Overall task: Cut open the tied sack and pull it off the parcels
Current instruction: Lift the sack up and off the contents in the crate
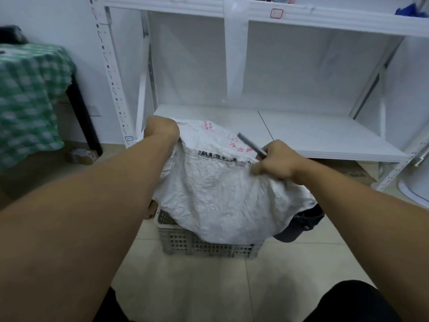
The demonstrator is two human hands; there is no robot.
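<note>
Across the back, a white shelving rack (301,19). To the left, a green checked cloth (27,101) draped over a table. In the middle, on the tiled floor, the white woven sack (220,194), crumpled and bulging, heaped over a grey slotted crate (197,245) and drooping past its near rim, with red print and a dark stitched seam across the top. No parcels in sight, presumably inside. By the crate's right corner, a dark soft thing (299,226), too dim to name.

Left hand (161,131) at the sack's far left top, fingers curled tight into a bunch of the fabric. Right hand (275,162) at the right end of the seam, fingers wrapped round a slim grey tool (251,145), likely the cutter, tip angled up and away to the left. Cannot tell whether also pinching cloth underneath.

Likely step: opening the sack along the top. To do it well:
- Keep the left grip pulling the weave taut.
- Bring the tip down to the seam.
- Cut shallow, away from the left wrist, riding just under the fabric to spare the contents.
- Then drag the slack cloth back off the load.
</note>
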